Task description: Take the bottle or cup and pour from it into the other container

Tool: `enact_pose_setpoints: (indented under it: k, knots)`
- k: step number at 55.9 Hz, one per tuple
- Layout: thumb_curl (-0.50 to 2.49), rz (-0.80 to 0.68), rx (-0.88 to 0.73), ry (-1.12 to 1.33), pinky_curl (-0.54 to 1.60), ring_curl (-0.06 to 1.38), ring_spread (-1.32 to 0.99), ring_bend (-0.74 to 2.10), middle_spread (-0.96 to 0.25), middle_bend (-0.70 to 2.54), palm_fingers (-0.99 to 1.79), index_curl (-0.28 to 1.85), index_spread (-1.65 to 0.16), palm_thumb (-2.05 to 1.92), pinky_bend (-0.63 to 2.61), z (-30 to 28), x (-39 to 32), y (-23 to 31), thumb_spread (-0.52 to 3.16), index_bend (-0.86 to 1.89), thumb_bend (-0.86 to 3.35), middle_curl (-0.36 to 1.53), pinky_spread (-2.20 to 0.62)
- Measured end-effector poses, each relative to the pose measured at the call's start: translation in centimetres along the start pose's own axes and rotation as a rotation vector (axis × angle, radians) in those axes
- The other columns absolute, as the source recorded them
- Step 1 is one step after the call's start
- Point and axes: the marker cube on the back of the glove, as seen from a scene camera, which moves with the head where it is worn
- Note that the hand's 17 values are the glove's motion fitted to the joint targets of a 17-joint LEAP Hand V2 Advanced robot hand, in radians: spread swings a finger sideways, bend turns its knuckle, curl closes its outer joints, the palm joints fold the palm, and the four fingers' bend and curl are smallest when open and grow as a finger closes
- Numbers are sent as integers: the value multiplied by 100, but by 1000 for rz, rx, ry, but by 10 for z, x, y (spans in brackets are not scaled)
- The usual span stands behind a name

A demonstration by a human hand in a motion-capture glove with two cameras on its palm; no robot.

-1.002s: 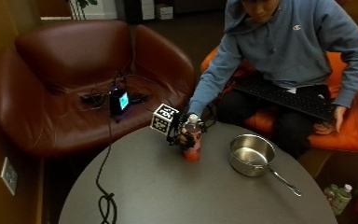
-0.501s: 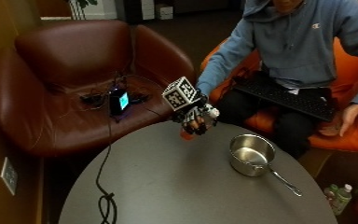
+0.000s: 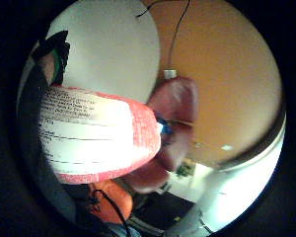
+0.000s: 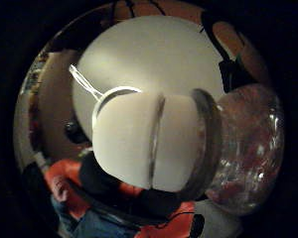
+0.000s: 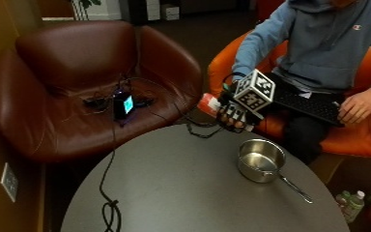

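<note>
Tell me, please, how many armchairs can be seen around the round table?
2: a brown leather armchair beyond the table's far edge, holding cables and a small device, and an orange armchair where the person sits. Others may lie outside the view.

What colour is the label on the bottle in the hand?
The bottle's label is red and white, clearest in the little finger side palm view.

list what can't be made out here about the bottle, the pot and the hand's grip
- Bottle: outside view, the gloved right hand covers all but one end; tilt unclear.
- Bottle cap: the thumb side palm view shows a white cap, but whether it's loosened can't be told.
- Pot: looks empty; thumb side palm view, the cap hides most of it.
</note>
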Motion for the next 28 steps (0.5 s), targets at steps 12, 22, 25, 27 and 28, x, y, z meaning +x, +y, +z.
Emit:
enact_pose_setpoints:
  k: [12,22,25,27,28]
  knots:
    - [73,0,-181,412,38,44,-24,32,-13,27,111,39,-23,101,26,-14,-55,2,24,14,-4,49,-19]
    - [74,38,-219,562,38,44,-25,30,-14,25,110,39,-23,99,27,-20,-87,-4,25,15,-4,50,-19]
    - [74,46,-230,560,38,43,-25,30,-14,25,110,39,-24,99,28,-21,-94,-5,26,14,-4,50,-19]
    - [74,47,-234,552,38,43,-25,29,-14,25,111,39,-24,99,28,-23,-97,-6,26,14,-4,50,-20]
    - [74,47,-235,550,38,43,-25,29,-14,25,111,39,-24,98,28,-24,-98,-7,26,14,-4,50,-20]
